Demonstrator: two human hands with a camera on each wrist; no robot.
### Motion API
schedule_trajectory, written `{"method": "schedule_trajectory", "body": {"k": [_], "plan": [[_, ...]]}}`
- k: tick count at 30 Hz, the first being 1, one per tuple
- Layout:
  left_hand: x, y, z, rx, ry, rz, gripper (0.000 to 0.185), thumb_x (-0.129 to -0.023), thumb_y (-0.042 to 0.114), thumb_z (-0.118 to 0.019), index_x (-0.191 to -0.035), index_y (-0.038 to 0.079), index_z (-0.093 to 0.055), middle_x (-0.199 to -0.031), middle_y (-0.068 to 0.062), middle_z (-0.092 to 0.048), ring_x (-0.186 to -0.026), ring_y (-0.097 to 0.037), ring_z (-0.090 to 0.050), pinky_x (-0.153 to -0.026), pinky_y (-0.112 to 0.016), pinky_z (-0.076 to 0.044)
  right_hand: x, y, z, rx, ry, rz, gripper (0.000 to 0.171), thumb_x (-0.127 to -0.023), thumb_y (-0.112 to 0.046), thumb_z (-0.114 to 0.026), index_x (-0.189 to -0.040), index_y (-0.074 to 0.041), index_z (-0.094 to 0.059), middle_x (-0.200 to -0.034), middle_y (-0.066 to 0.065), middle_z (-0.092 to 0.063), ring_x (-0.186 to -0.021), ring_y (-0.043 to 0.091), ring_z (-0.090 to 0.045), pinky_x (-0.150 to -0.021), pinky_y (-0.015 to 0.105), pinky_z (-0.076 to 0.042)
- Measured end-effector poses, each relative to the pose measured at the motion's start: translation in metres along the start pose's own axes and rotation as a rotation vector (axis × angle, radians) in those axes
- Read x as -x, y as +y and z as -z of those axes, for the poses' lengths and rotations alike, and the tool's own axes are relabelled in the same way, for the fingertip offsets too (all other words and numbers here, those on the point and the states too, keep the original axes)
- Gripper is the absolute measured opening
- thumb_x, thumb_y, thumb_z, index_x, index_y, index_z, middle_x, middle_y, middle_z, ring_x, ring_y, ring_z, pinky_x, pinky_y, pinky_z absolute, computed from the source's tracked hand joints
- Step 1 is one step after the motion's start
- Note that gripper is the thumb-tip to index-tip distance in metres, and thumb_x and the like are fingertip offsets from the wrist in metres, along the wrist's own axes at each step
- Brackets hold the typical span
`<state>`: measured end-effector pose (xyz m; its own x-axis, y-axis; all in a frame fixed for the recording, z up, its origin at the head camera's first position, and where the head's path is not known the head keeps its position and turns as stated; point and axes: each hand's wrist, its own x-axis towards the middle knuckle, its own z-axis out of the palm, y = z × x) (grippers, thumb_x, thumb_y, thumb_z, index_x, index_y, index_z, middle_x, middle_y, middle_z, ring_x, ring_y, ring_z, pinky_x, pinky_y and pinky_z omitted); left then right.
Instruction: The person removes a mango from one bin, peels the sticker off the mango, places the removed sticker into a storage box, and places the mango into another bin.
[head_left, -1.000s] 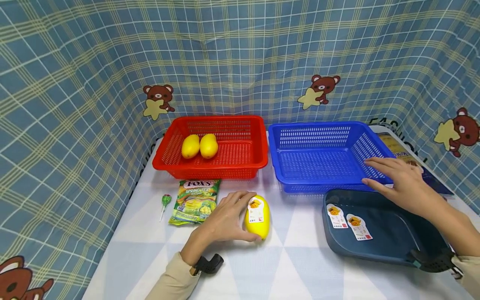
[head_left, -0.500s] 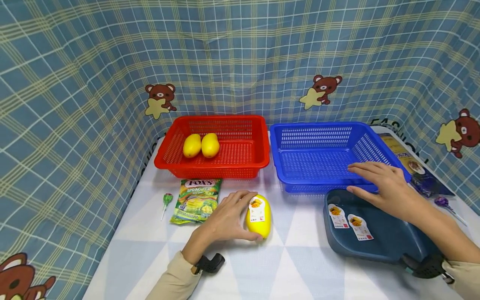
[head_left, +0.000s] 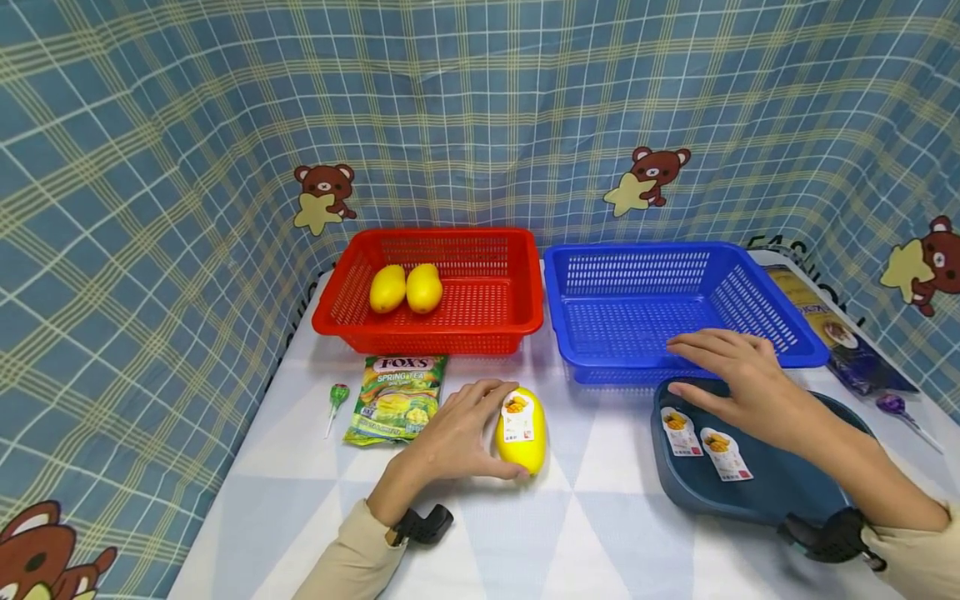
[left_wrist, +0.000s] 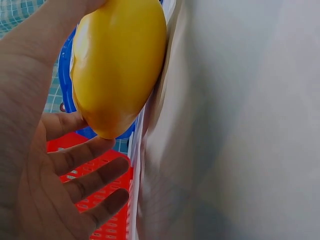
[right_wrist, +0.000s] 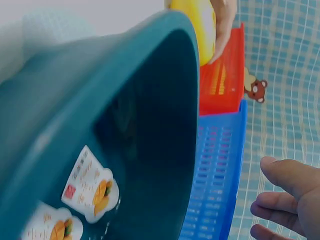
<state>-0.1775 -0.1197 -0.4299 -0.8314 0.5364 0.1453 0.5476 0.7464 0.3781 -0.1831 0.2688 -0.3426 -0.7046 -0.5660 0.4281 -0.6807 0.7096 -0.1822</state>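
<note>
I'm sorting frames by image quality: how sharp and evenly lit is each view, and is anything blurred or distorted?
Head view: evenly lit and sharp, the label on the mango shows clearly, soft shadows only; the checked backdrop bows like wide-angle distortion. Left wrist view: the mango is very close and soft; the white table is smeared. Right wrist view: the dark tray looms large, its rim blurred, the stickers readable as pictures only.

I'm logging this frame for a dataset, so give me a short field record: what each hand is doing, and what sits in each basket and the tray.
left hand: rests on the table, holding the labelled mango
right hand: open, hovering over the dark tray
red basket: two mangoes
blue basket: nothing visible inside
dark tray: two labels
</note>
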Motion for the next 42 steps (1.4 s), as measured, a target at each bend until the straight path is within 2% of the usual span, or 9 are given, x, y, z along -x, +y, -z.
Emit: {"method": "schedule_trajectory", "body": {"k": [8, 15, 28, 31, 37, 40, 42], "plan": [[0.000, 0.001, 0.000, 0.008, 0.001, 0.002, 0.114, -0.063, 0.082, -0.071, -0.155, 0.025, -0.036, -0.147, 0.001, -0.043, -0.128, -0.019, -0.044, -0.106, -0.043, -0.041, -0.007, -0.012, -0.007, 0.001, -0.008, 0.034, 0.051, -0.082, -0.021, -0.083, -0.129, -0.009, -0.066, -0.129, 0.010, -0.063, -0.122, 0.035, -0.050, -0.090, 0.063, -0.029], [0.000, 0.002, 0.000, 0.018, -0.002, 0.001, 0.113, -0.064, 0.085, -0.068, -0.155, 0.025, -0.036, -0.146, 0.001, -0.043, -0.128, -0.020, -0.044, -0.106, -0.044, -0.041, -0.013, -0.020, -0.017, -0.006, 0.014, 0.108, 0.050, -0.079, -0.019, -0.085, -0.124, -0.006, -0.069, -0.126, 0.009, -0.065, -0.120, 0.034, -0.052, -0.089, 0.061, -0.032], [0.001, -0.001, -0.001, 0.002, 0.018, -0.010, 0.115, -0.063, 0.086, -0.068, -0.155, 0.025, -0.036, -0.144, 0.002, -0.044, -0.127, -0.018, -0.044, -0.105, -0.041, -0.041, -0.022, -0.045, -0.039, -0.027, -0.096, 0.106, 0.048, -0.085, -0.029, -0.081, -0.128, -0.014, -0.068, -0.129, 0.002, -0.065, -0.125, 0.029, -0.051, -0.097, 0.056, -0.032], [0.001, -0.001, -0.001, 0.004, 0.019, -0.012, 0.115, -0.063, 0.085, -0.068, -0.155, 0.024, -0.036, -0.144, 0.001, -0.044, -0.127, -0.018, -0.045, -0.105, -0.042, -0.041, -0.025, -0.050, -0.045, -0.043, -0.104, 0.114, 0.046, -0.089, -0.037, -0.077, -0.129, -0.015, -0.068, -0.128, 0.000, -0.065, -0.125, 0.027, -0.050, -0.098, 0.055, -0.032], [0.000, -0.001, -0.001, 0.000, 0.024, -0.015, 0.113, -0.065, 0.084, -0.069, -0.155, 0.024, -0.037, -0.144, 0.002, -0.044, -0.127, -0.017, -0.045, -0.104, -0.041, -0.042, -0.032, -0.058, -0.055, -0.062, -0.069, 0.194, 0.055, -0.097, -0.056, -0.053, -0.128, -0.013, -0.069, -0.127, -0.001, -0.065, -0.123, 0.025, -0.052, -0.097, 0.052, -0.034], [0.000, -0.001, -0.001, -0.001, 0.029, -0.019, 0.113, -0.065, 0.083, -0.070, -0.154, 0.023, -0.038, -0.143, 0.001, -0.045, -0.126, -0.017, -0.045, -0.103, -0.040, -0.043, -0.036, -0.064, -0.062, -0.075, -0.062, 0.237, 0.046, -0.095, -0.047, -0.065, -0.125, -0.012, -0.069, -0.126, -0.001, -0.065, -0.122, 0.024, -0.053, -0.096, 0.051, -0.035], [0.000, -0.001, -0.002, 0.000, 0.033, -0.024, 0.113, -0.064, 0.082, -0.072, -0.154, 0.022, -0.039, -0.143, 0.001, -0.045, -0.125, -0.017, -0.046, -0.103, -0.039, -0.043, -0.039, -0.068, -0.067, -0.083, -0.062, 0.264, 0.044, -0.090, -0.036, -0.076, -0.125, -0.012, -0.069, -0.126, 0.000, -0.065, -0.122, 0.025, -0.053, -0.096, 0.051, -0.036]]}}
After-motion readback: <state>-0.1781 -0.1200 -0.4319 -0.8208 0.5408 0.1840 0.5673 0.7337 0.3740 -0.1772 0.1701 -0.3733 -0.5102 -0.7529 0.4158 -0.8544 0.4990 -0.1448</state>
